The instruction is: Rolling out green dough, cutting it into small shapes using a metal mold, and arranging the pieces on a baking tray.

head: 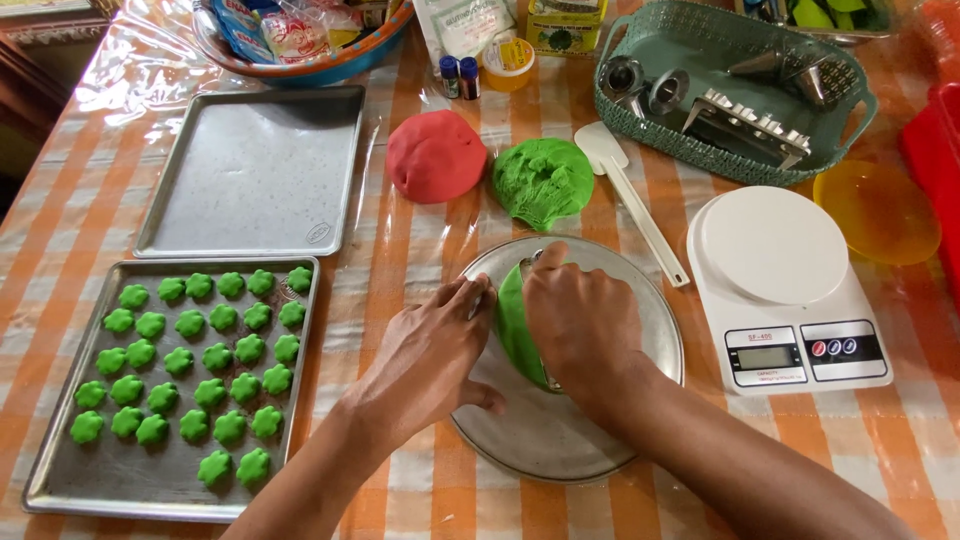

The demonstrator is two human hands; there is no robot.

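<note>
Closest to the camera, both hands are over a round metal plate (560, 440) sitting on the orange-and-white checked tablecloth (420, 240). The right hand (583, 325) is curled down on top of a slab of green dough (515, 325) on the plate, fingers bunched together, and there's a bit of metal poking out near the thumb, can't really tell what it is. The left hand (430, 355) sits just beside it with fingers held together, tips touching the dough's left edge. Off to the left is a baking tray (300, 400) full of little green flower-shaped cookies (185, 365) lined up in rows. On the right, a white kitchen scale (785, 290). Further back there's an empty baking tray (255, 170), a ball of red dough (435, 155) right next to a lump of green dough (543, 180), and a white spatula (630, 195). Furthest out, a green basket (640, 125) holding metal cutters, plus two small bottles (459, 76).
</note>
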